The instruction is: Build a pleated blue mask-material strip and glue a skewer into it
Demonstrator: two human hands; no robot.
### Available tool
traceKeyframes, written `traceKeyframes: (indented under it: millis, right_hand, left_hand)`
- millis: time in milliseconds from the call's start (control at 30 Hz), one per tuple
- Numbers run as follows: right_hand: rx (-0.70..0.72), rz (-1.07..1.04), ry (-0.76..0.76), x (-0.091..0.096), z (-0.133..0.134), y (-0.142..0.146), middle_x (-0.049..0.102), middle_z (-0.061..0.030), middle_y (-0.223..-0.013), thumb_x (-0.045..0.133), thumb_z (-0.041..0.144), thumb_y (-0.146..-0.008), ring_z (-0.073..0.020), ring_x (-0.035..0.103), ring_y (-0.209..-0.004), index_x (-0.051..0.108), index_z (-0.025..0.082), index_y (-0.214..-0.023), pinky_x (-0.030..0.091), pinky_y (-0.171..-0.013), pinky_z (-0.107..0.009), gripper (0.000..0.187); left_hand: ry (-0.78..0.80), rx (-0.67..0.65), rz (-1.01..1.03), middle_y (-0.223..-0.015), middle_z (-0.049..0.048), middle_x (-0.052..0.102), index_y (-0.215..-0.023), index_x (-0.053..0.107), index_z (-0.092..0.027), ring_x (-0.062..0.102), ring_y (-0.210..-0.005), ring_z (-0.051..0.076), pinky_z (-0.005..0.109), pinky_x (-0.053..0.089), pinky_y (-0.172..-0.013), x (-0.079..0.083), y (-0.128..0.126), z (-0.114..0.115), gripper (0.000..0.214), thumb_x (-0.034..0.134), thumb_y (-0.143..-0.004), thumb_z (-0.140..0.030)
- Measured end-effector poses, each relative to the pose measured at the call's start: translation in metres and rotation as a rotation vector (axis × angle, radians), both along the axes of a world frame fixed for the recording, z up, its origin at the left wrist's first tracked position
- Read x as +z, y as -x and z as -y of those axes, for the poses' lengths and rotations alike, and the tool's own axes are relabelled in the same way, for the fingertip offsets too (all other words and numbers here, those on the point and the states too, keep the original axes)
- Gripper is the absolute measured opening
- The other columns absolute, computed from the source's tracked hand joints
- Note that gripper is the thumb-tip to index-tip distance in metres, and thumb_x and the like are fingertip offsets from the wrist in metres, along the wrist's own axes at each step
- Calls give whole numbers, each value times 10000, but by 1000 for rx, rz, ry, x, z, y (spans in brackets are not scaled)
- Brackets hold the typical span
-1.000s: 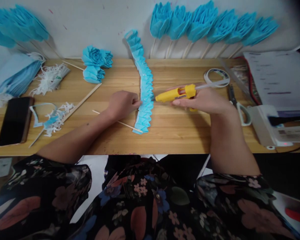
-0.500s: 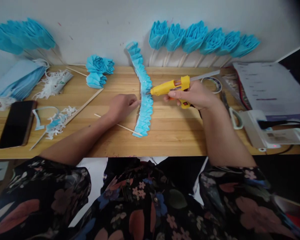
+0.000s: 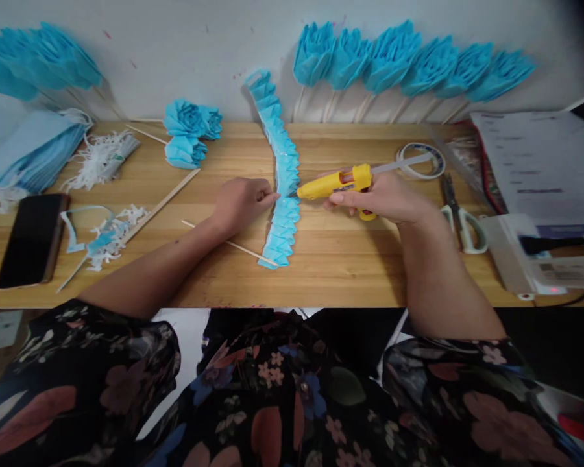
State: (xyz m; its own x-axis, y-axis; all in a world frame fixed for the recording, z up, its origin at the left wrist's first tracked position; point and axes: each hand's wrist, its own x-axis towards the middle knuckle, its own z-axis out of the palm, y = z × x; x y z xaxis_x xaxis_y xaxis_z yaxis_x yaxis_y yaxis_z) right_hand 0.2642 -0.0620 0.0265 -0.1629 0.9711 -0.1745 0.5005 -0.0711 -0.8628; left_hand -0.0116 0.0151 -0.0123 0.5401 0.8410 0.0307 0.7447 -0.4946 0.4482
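Observation:
A long blue pleated strip (image 3: 283,159) lies curved across the wooden table, from the wall side toward the front edge. My left hand (image 3: 243,204) is closed, its thumb and finger pinching the strip's left edge near the middle. Wrapped around a yellow hot glue gun (image 3: 335,183), my right hand (image 3: 387,194) points the nozzle at the strip, at or just by its right side. A clear glue stick (image 3: 400,162) sticks out of the gun's back. One thin wooden stick (image 3: 246,250) crosses the strip's near end and passes by my left forearm.
Blue flowers on sticks (image 3: 394,55) lean against the wall, with smaller blue flowers (image 3: 187,126) on the table. At left are a phone (image 3: 30,240), face masks (image 3: 39,152) and white ties (image 3: 104,155). Tape (image 3: 421,161), scissors (image 3: 460,217) and a white power strip (image 3: 516,259) lie right.
The glue gun's nozzle has come slightly nearer the front edge along the strip, with my right hand. My left hand keeps its pinch. The view has shifted a little, showing more of the scissors.

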Motion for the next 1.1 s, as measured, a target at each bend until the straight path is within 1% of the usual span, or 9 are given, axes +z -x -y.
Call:
traceKeyframes:
  millis: [200, 333, 467, 700, 800, 933, 1033, 1100]
  right_hand:
    - [30, -6, 24, -1, -1, 5, 763, -25, -856, 849, 598, -754, -156, 594, -655, 805, 262, -1077, 447, -540, -281, 468]
    - [47, 19, 47, -3, -2, 7, 734, -17, -805, 836, 579, -786, -136, 555, -617, 800, 256, -1092, 413, -515, -275, 447]
    - [39, 21, 33, -3, -1, 8, 731, -19, -803, 820, 577, -804, -126, 536, -599, 799, 248, -1073, 404, -505, -272, 425]
    - [44, 45, 33, -3, -3, 6, 745, -18, -806, 844, 582, -775, -136, 563, -610, 795, 253, -947, 429, -508, -275, 374]
    - [48, 57, 24, -1, -2, -1, 754, -17, -814, 857, 566, -771, -138, 575, -623, 807, 250, -969, 438, -516, -272, 377]
    - [-10, -13, -14, 2, 1, -8, 791, -47, -898, 836, 571, -797, -169, 651, -709, 815, 240, -1057, 453, -537, -273, 422]
    - [-87, -85, -64, -1, 1, -6, 802, -70, -923, 834, 590, -789, -185, 684, -752, 812, 212, -1018, 470, -537, -268, 442]
    - [-110, -103, -82, -5, -2, -2, 803, -75, -917, 856, 579, -769, -191, 696, -770, 809, 204, -979, 482, -535, -265, 433]
  left_hand:
    - [-16, 0, -25, -719, 41, 690, -840, 747, -200, 487, -649, 168, 319, 262, -630, -1, -1, -1, 306, 601, -948, -445]
    - [-35, 19, -88, -776, 57, 726, -880, 765, -201, 544, -690, 186, 318, 275, -629, 0, -4, -1, 279, 612, -950, -424]
    - [-29, 49, -164, -840, 84, 750, -896, 775, -195, 591, -741, 213, 322, 291, -644, 3, -7, -1, 270, 634, -946, -420]
    - [-20, 40, -134, -814, 69, 734, -835, 732, -218, 585, -752, 223, 328, 264, -652, 3, -7, -2, 234, 651, -927, -417]
    - [-22, 39, -152, -807, 69, 730, -847, 737, -216, 578, -741, 221, 333, 255, -647, 3, -7, -1, 238, 634, -937, -411]
    - [-29, 41, -217, -856, 83, 750, -907, 758, -205, 595, -754, 226, 342, 247, -638, 5, -8, 1, 281, 604, -965, -432]
    - [-36, 35, -240, -902, 93, 767, -971, 778, -195, 623, -800, 238, 343, 251, -647, 8, -9, 3, 344, 557, -1001, -456]
    - [-34, 36, -257, -914, 88, 771, -1000, 784, -196, 634, -820, 236, 337, 256, -654, 10, -9, 4, 366, 539, -1013, -468]
